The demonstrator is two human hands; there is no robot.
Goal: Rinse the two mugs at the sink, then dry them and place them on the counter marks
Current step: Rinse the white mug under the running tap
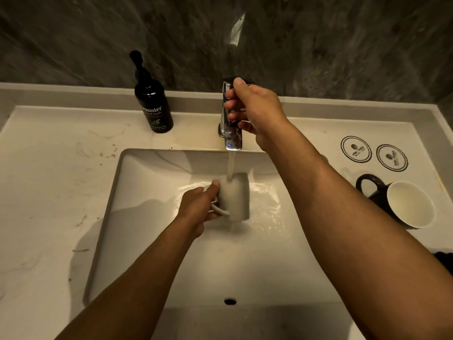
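Note:
My left hand grips the handle of a white mug, held low in the sink under the running water. The stream falls from the chrome faucet onto the mug. My right hand is closed around the faucet's top lever. A second mug, dark outside and white inside, lies tilted on the counter to the right of the sink. Two round printed marks sit on the counter just behind that dark mug.
A black hand-wash pump bottle stands at the back left of the sink on the pale counter. A dark stone wall rises behind. A dark cloth edge shows at the right border. The overflow hole is in the sink's near wall.

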